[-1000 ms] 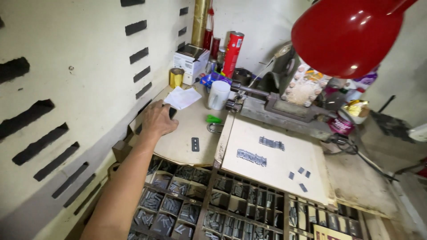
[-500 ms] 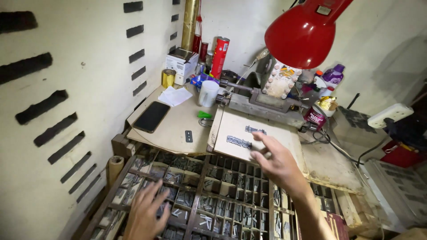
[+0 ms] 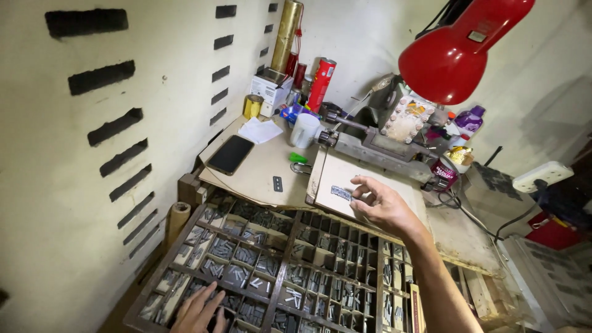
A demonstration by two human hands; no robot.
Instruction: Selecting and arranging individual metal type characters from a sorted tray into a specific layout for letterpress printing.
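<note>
My right hand (image 3: 383, 206) is extended forward from the lower right, forearm running diagonally up, palm down, over the pale board (image 3: 376, 179) that lies on the bench. The fingers (image 3: 364, 182) are spread and loosely curled, gripping nothing that I can see. The small block of set metal type (image 3: 341, 193) lies flat on the board just beside my thumb and forefinger, at their left; whether the thumb tip touches it I cannot tell.

My left hand (image 3: 198, 310) is low at the bottom edge, fingers extended and resting open over the front-left compartments of the wooden type case (image 3: 280, 271), on or just above the loose grey sorts there. No piece is visibly pinched.

Beyond the case, on the brown cardboard sheet (image 3: 259, 176), a dark phone (image 3: 230, 155) lies flat, well apart from both hands. A red lamp shade (image 3: 456, 52) hangs over the bench at upper right.
</note>
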